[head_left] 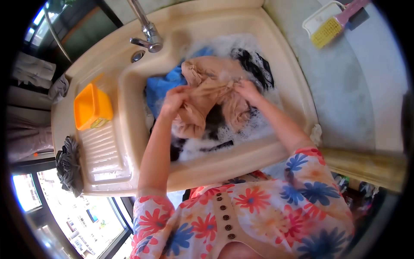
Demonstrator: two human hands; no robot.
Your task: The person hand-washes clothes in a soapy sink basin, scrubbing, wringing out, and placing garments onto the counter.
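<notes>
A wet beige garment (211, 93) is spread between my two hands over the sink basin (286, 56). My left hand (174, 100) grips its edge on the left side. On the right side, my right hand (248, 91) pinches a bunched part of the same cloth. Blue cloth (161, 88) lies in the basin beside and behind my left hand. Black cloth (254, 64) rests in white suds (198, 146) near the back right of the basin. More dark cloth shows under the beige garment, partly hidden.
A chrome faucet (150, 36) stands behind the basin. An orange container (91, 108) sits on the ribbed drainboard (101, 151) at left, with grey cloth (69, 166) on the edge. A yellow brush (326, 32) lies at upper right.
</notes>
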